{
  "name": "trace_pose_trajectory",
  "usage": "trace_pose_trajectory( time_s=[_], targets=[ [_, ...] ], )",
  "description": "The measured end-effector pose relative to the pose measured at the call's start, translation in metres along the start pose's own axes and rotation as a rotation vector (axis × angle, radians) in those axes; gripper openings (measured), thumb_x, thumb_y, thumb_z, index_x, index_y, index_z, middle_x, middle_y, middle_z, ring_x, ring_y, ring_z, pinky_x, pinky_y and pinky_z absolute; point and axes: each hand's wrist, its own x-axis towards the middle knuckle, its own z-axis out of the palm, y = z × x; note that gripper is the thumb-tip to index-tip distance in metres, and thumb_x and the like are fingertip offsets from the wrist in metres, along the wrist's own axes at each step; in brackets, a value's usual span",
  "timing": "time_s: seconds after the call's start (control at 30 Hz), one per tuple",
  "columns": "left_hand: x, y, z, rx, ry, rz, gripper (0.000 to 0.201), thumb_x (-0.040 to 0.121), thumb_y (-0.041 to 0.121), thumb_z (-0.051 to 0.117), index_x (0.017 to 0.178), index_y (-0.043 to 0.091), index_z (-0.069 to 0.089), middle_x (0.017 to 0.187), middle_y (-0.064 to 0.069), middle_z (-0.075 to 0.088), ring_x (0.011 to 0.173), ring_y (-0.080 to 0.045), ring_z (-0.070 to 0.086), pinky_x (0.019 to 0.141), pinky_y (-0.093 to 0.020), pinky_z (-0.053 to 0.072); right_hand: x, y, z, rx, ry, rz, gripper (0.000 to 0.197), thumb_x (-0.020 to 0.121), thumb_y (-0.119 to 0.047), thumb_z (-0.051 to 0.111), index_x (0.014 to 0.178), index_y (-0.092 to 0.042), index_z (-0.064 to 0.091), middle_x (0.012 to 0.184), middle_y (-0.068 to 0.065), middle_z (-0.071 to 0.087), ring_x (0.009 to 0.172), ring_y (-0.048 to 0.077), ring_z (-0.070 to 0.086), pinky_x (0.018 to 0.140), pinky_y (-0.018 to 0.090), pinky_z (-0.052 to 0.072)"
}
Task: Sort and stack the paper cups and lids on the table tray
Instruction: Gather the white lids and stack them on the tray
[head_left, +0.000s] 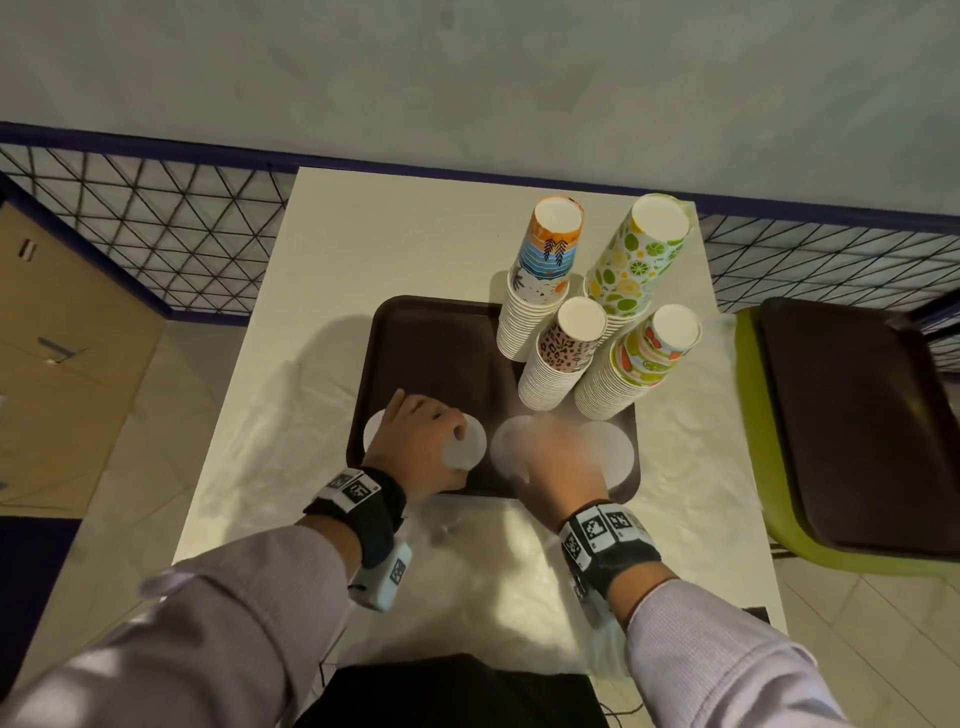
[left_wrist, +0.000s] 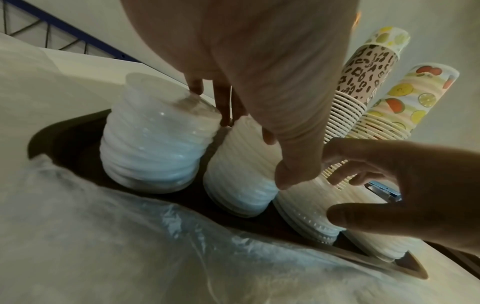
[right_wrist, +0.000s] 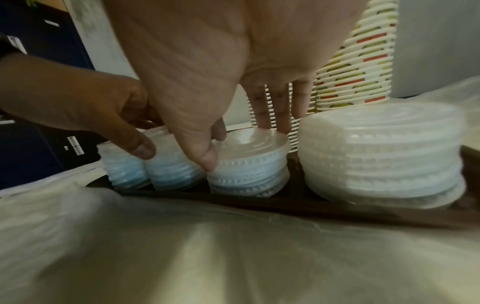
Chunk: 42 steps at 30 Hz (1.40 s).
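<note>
A brown tray (head_left: 431, 353) on the white table carries four upturned cup stacks at its back right: sunset print (head_left: 545, 270), lime print (head_left: 639, 260), leopard print (head_left: 566, 353), fruit print (head_left: 644, 358). Four clear lid stacks line its front edge. My left hand (head_left: 441, 436) grips the second lid stack (left_wrist: 241, 164), fingers behind and thumb in front; the first stack (left_wrist: 153, 144) stands just left of it. My right hand (head_left: 556, 457), blurred, holds the third lid stack (right_wrist: 249, 164) between thumb and fingers. The wider fourth stack (right_wrist: 381, 160) stands free at the right.
Crinkled clear plastic sheet (head_left: 467, 571) covers the table in front of the tray. A green chair with another brown tray (head_left: 857, 415) stands to the right. A cardboard box (head_left: 62, 338) sits on the left, and a wire grid fence (head_left: 182, 223) runs behind.
</note>
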Motion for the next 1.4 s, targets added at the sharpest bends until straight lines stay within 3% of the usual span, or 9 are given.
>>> trace_pose_trajectory(
  time_s=[0.37,0.53,0.63,0.73,0.83,0.93,1.07,1.23,1.4],
  targets=[
    [0.002,0.007,0.001,-0.018,-0.021,-0.034,0.045,0.075,0.059,0.078,0.108,0.035,0.06,0.129,0.008,0.056,0.133,-0.022,0.043,0.128,-0.05,0.008,0.001,0.004,-0.002,0.034,0.019,-0.043,0.055,0.076,-0.039,0.076,0.128,-0.033,0.057,0.135,0.015,0.049,0.111,0.037,0.051,0.092,0.046,0.049],
    [-0.002,0.01,0.002,-0.021,0.032,-0.026,0.047,0.068,0.07,0.074,0.095,0.037,0.054,0.144,0.006,0.05,0.142,-0.024,0.034,0.127,-0.055,0.005,-0.004,0.006,-0.008,0.077,0.078,-0.063,0.056,0.071,-0.04,0.078,0.123,-0.03,0.058,0.144,0.018,0.044,0.116,0.039,0.05,0.092,0.048,0.05],
    [-0.002,0.021,-0.001,-0.086,0.157,-0.005,0.047,0.07,0.072,0.068,0.092,0.035,0.05,0.133,0.006,0.058,0.132,-0.021,0.045,0.127,-0.049,0.014,-0.015,0.016,-0.013,0.166,0.176,-0.03,0.053,0.07,-0.038,0.076,0.118,-0.024,0.059,0.144,0.017,0.045,0.122,0.038,0.047,0.094,0.048,0.05],
    [0.008,0.036,-0.005,-0.149,0.258,0.0,0.04,0.084,0.064,0.057,0.104,0.031,0.06,0.112,0.008,0.067,0.12,-0.019,0.054,0.125,-0.045,0.021,-0.03,0.037,-0.008,0.273,0.289,0.072,0.044,0.075,-0.033,0.065,0.114,-0.016,0.06,0.132,0.014,0.052,0.116,0.036,0.048,0.093,0.044,0.046],
    [0.024,0.054,-0.007,-0.109,0.175,-0.056,0.041,0.098,0.055,0.051,0.128,0.03,0.061,0.119,0.008,0.07,0.127,-0.019,0.053,0.127,-0.05,0.013,-0.042,0.063,0.006,0.387,0.354,0.247,0.043,0.077,-0.032,0.058,0.115,-0.013,0.058,0.121,0.014,0.053,0.107,0.038,0.047,0.09,0.043,0.039],
    [0.042,0.07,-0.006,0.002,0.032,-0.111,0.048,0.102,0.059,0.041,0.138,0.031,0.058,0.122,0.008,0.071,0.131,-0.021,0.052,0.127,-0.058,0.003,-0.045,0.082,0.017,0.486,0.341,0.375,0.049,0.084,-0.033,0.056,0.13,-0.014,0.055,0.124,0.013,0.051,0.109,0.035,0.044,0.097,0.044,0.037],
    [0.055,0.084,-0.002,0.126,-0.082,-0.129,0.046,0.104,0.057,0.036,0.127,0.029,0.064,0.111,0.003,0.072,0.124,-0.025,0.055,0.125,-0.063,-0.001,-0.04,0.094,0.025,0.478,0.23,0.373,0.055,0.095,-0.036,0.06,0.146,-0.021,0.045,0.134,0.013,0.047,0.114,0.035,0.044,0.1,0.048,0.042],
    [0.054,0.091,0.006,0.164,-0.084,-0.175,0.04,0.104,0.053,0.04,0.117,0.028,0.069,0.102,0.002,0.072,0.117,-0.025,0.057,0.125,-0.062,0.0,-0.032,0.096,0.035,0.446,0.248,0.336,0.055,0.096,-0.034,0.06,0.147,-0.019,0.046,0.127,0.016,0.057,0.101,0.041,0.05,0.083,0.049,0.05],
    [0.055,0.094,0.012,0.15,-0.061,-0.194,0.037,0.104,0.049,0.041,0.11,0.027,0.07,0.099,0.001,0.071,0.115,-0.024,0.059,0.126,-0.061,0.003,-0.032,0.104,0.037,0.42,0.14,0.353,0.057,0.1,-0.042,0.052,0.153,-0.031,0.034,0.13,0.007,0.055,0.111,0.034,0.048,0.088,0.046,0.05]
  ],
)
